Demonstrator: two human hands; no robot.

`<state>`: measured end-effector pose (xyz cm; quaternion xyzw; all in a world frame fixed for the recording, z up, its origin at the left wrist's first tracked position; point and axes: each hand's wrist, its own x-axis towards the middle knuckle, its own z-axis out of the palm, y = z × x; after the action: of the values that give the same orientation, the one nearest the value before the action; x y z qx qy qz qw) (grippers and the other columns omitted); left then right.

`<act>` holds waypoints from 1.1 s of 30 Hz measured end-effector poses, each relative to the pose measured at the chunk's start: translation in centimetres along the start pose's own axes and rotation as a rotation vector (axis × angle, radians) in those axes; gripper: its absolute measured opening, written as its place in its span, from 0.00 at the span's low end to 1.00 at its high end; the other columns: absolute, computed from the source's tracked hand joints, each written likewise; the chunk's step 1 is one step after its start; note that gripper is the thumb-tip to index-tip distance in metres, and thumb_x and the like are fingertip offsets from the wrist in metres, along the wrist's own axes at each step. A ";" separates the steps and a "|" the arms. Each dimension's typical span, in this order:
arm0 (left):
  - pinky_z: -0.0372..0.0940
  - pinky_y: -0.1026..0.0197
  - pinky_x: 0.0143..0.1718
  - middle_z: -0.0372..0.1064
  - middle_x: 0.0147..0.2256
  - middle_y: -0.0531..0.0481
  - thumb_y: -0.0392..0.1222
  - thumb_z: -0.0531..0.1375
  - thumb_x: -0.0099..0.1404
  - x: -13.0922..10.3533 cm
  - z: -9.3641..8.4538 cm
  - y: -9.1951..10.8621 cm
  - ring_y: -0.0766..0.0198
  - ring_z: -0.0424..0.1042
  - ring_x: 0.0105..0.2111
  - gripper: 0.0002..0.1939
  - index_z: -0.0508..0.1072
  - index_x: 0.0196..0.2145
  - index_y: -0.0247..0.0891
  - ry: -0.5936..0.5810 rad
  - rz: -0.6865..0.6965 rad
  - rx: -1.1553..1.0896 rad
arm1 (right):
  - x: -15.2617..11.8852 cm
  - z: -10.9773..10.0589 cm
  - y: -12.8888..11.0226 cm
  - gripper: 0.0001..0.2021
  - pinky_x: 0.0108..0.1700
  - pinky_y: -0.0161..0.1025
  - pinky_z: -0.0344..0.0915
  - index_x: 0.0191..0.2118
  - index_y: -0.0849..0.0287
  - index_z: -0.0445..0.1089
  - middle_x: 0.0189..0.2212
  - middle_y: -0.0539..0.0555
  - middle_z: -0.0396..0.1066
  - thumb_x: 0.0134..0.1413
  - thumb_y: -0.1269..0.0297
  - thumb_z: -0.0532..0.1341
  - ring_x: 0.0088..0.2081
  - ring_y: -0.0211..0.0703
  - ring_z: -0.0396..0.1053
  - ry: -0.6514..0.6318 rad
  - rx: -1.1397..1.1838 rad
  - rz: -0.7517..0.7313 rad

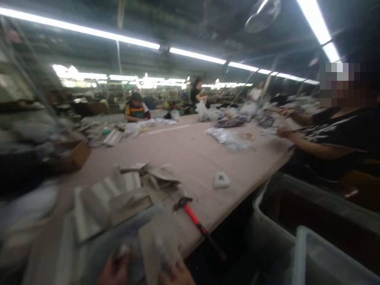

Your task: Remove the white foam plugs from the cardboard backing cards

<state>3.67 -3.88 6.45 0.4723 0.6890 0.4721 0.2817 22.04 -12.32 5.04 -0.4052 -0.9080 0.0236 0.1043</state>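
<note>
At the bottom edge, my left hand [115,271] is closed around a small, roundish, pale shiny object [123,250], too blurred to name. Close beside it, my right hand [175,274] grips the lower end of a flat beige piece [152,247], its fingers partly cut off by the frame. Under both hands lies a blurred grey-blue surface [101,253]. Several folded beige pieces [127,198] are heaped just beyond my hands. To the right of them rests a claw hammer with a red and black handle [194,217], the handle end jutting past the table edge.
A small white block-shaped item [221,180] sits on the long pinkish table [184,150]. Plastic-wrapped goods [231,138] lie farther off. Pale bins [299,237] stand at the right below the table. A co-worker [335,130] works there. At left is a cardboard box [75,156].
</note>
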 end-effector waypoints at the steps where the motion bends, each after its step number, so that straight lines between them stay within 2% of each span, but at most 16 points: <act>1: 0.73 0.55 0.43 0.74 0.51 0.47 0.47 0.64 0.65 -0.4 -1.3 -2.0 0.55 0.75 0.46 0.15 0.76 0.48 0.41 0.020 -0.056 0.032 | -0.4 1.4 -1.1 0.21 0.55 0.61 0.66 0.56 0.54 0.73 0.56 0.61 0.70 0.57 0.58 0.64 0.55 0.60 0.68 -0.028 0.060 -0.021; 3: 0.72 0.56 0.45 0.79 0.41 0.47 0.48 0.64 0.62 -0.6 -3.0 -5.1 0.54 0.77 0.43 0.15 0.77 0.44 0.38 0.034 -0.118 0.027 | -1.0 3.5 -2.3 0.22 0.56 0.62 0.65 0.56 0.61 0.73 0.56 0.65 0.70 0.56 0.63 0.62 0.53 0.63 0.70 -0.058 0.114 -0.027; 4: 0.72 0.56 0.45 0.79 0.39 0.45 0.48 0.64 0.61 -0.4 -3.3 -6.1 0.53 0.78 0.42 0.16 0.77 0.43 0.36 0.032 -0.104 -0.055 | -1.2 4.0 -2.5 0.22 0.58 0.62 0.63 0.57 0.63 0.72 0.57 0.66 0.69 0.56 0.65 0.61 0.52 0.63 0.70 -0.065 0.120 -0.022; 6: 0.71 0.57 0.45 0.80 0.39 0.44 0.51 0.65 0.58 0.3 -3.0 -7.0 0.54 0.78 0.41 0.19 0.77 0.43 0.36 0.010 -0.047 -0.190 | -1.4 4.4 -2.4 0.22 0.62 0.61 0.59 0.58 0.65 0.70 0.58 0.65 0.68 0.58 0.68 0.58 0.52 0.61 0.68 -0.063 0.116 -0.008; 9: 0.71 0.59 0.45 0.80 0.39 0.44 0.52 0.66 0.57 1.6 -1.3 -6.1 0.56 0.78 0.40 0.20 0.77 0.42 0.36 -0.083 0.020 -0.334 | -1.7 4.0 -2.1 0.22 0.64 0.61 0.54 0.58 0.65 0.69 0.58 0.63 0.68 0.58 0.70 0.57 0.53 0.60 0.66 -0.074 0.117 -0.012; 13: 0.70 0.59 0.44 0.79 0.40 0.44 0.51 0.68 0.55 2.8 1.5 -4.6 0.56 0.77 0.41 0.19 0.78 0.40 0.36 -0.261 0.026 -0.416 | -1.8 4.1 -2.1 0.21 0.64 0.62 0.52 0.57 0.64 0.70 0.57 0.63 0.69 0.58 0.69 0.58 0.52 0.60 0.65 -0.127 0.125 -0.011; 16: 0.70 0.58 0.44 0.79 0.39 0.44 0.50 0.70 0.53 3.0 3.0 -4.9 0.56 0.77 0.40 0.19 0.79 0.40 0.35 -0.338 -0.013 -0.438 | -1.7 4.1 -2.2 0.18 0.64 0.63 0.51 0.55 0.63 0.70 0.56 0.62 0.69 0.60 0.69 0.56 0.53 0.59 0.64 -0.151 0.170 -0.002; 20: 0.71 0.54 0.46 0.80 0.38 0.45 0.52 0.70 0.54 2.7 3.7 -6.1 0.55 0.78 0.40 0.22 0.76 0.41 0.36 -0.331 -0.070 -0.474 | -1.7 2.6 -1.6 0.13 0.63 0.59 0.53 0.50 0.56 0.73 0.50 0.58 0.73 0.64 0.59 0.58 0.51 0.54 0.65 -0.112 0.358 0.032; 22: 0.71 0.52 0.47 0.80 0.38 0.44 0.55 0.70 0.54 2.6 3.7 -6.4 0.54 0.79 0.40 0.25 0.75 0.43 0.36 -0.319 -0.083 -0.474 | -1.9 1.6 -0.4 0.12 0.61 0.55 0.56 0.48 0.53 0.74 0.48 0.56 0.74 0.65 0.59 0.58 0.49 0.50 0.67 -0.039 0.455 0.048; 24: 0.71 0.51 0.48 0.80 0.38 0.44 0.55 0.70 0.54 2.6 3.6 -6.5 0.53 0.79 0.40 0.26 0.74 0.43 0.36 -0.317 -0.088 -0.476 | -2.1 1.0 1.6 0.12 0.60 0.52 0.57 0.48 0.52 0.74 0.48 0.56 0.74 0.66 0.62 0.55 0.48 0.49 0.68 0.068 0.466 0.134; 27: 0.71 0.50 0.49 0.80 0.38 0.43 0.55 0.70 0.55 2.7 3.6 -6.3 0.53 0.79 0.41 0.25 0.74 0.43 0.36 -0.321 -0.086 -0.477 | -2.3 0.9 5.9 0.13 0.57 0.52 0.58 0.50 0.56 0.73 0.52 0.61 0.72 0.66 0.63 0.55 0.52 0.53 0.67 0.162 0.292 0.429; 30: 0.71 0.51 0.48 0.80 0.38 0.44 0.55 0.69 0.55 2.7 3.6 -6.1 0.53 0.79 0.41 0.24 0.74 0.43 0.36 -0.328 -0.072 -0.441 | -2.1 1.5 9.9 0.17 0.52 0.50 0.61 0.53 0.63 0.69 0.54 0.67 0.68 0.61 0.62 0.61 0.51 0.59 0.66 0.024 0.083 0.673; 33: 0.71 0.52 0.47 0.80 0.37 0.44 0.55 0.69 0.56 2.7 3.7 -6.0 0.53 0.79 0.40 0.23 0.74 0.42 0.36 -0.336 -0.059 -0.407 | -1.6 1.9 12.5 0.20 0.44 0.45 0.63 0.54 0.64 0.67 0.48 0.66 0.68 0.59 0.60 0.63 0.45 0.56 0.68 -0.166 0.075 0.767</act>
<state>3.34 -0.65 -0.39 0.4574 0.5369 0.5077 0.4947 31.84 -5.10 1.35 -0.7075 -0.6946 0.1268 0.0292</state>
